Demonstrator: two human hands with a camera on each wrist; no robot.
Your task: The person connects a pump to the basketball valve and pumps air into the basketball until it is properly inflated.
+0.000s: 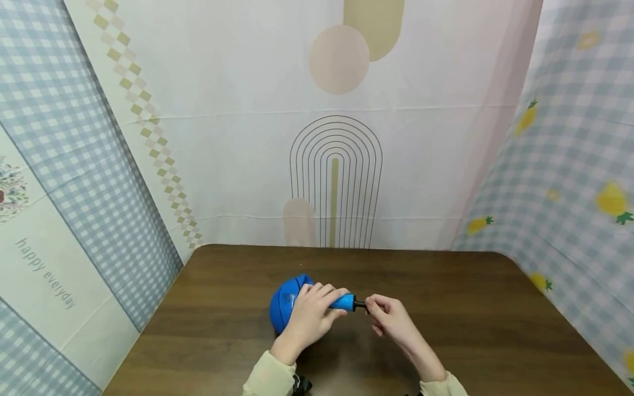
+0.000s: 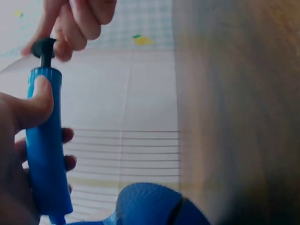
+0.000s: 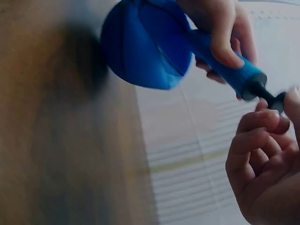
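Observation:
My left hand (image 1: 312, 316) grips the barrel of a small blue hand pump (image 2: 47, 154), thumb along its upper part. The pump's black plunger handle (image 3: 278, 102) is pinched between the thumb and fingers of my right hand (image 1: 392, 320). A short length of black rod shows between barrel and handle. Against the other end of the pump is a blue ball (image 3: 145, 49) with black seam lines; its surface looks creased and partly caved in. Where pump and ball meet is largely hidden by my left hand in the head view.
A dark brown wooden table (image 1: 223, 352) lies under the hands. Behind it hangs a pale patterned cloth (image 1: 238, 165), with blue checked cloths at the left (image 1: 119, 192) and right (image 1: 569, 165). A dark strap (image 1: 301, 384) shows by the left sleeve.

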